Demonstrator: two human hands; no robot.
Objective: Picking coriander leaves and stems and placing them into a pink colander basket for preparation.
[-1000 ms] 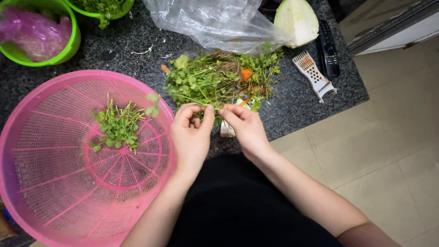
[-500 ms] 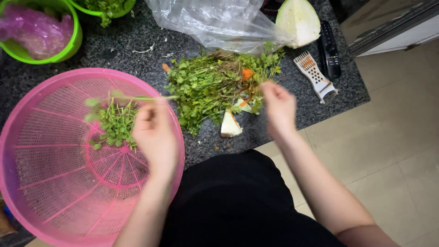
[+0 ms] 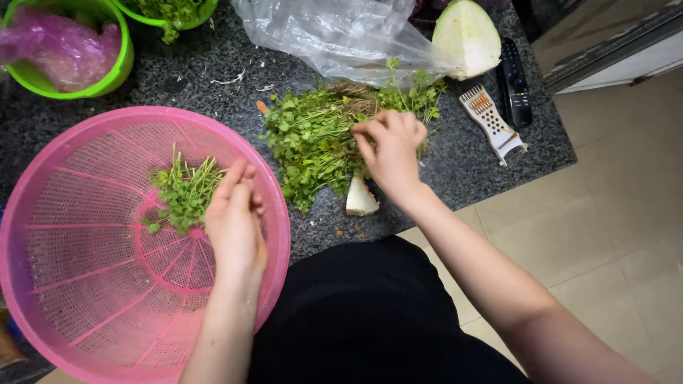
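Biggest thing in view is the pink colander (image 3: 85,284), a wide plastic mesh basket sitting half on the dark speckled counter (image 3: 178,78) and half over its front edge. Inside it there's a small pile of picked greens (image 3: 183,193), lying up near the far-right wall of the basket.

Next is the clear plastic bag (image 3: 334,35) at the back, with a cut wedge of cabbage (image 3: 467,35) right beside it, and two green bowls (image 3: 107,71) in the top left corner, one holding a crumpled purple bag (image 3: 60,46).

In the middle of the counter is the main bunch of leafy herbs (image 3: 306,142), stems and roots pointing toward the bag. A pale chunk of vegetable (image 3: 361,199) lies just below it, and a white grater (image 3: 492,122) and a black remote (image 3: 514,82) sit off to the right.

Now the change: half a second ago the left hand (image 3: 235,220) was carrying a sprig over the basket. Now it's loose and open, fingers relaxed, holding nothing, right next to the picked pile, so that sprig looks dropped in. The right hand (image 3: 390,146) has gone from the bunch's edge to on top of it, fingers curled and pinching into the greens.
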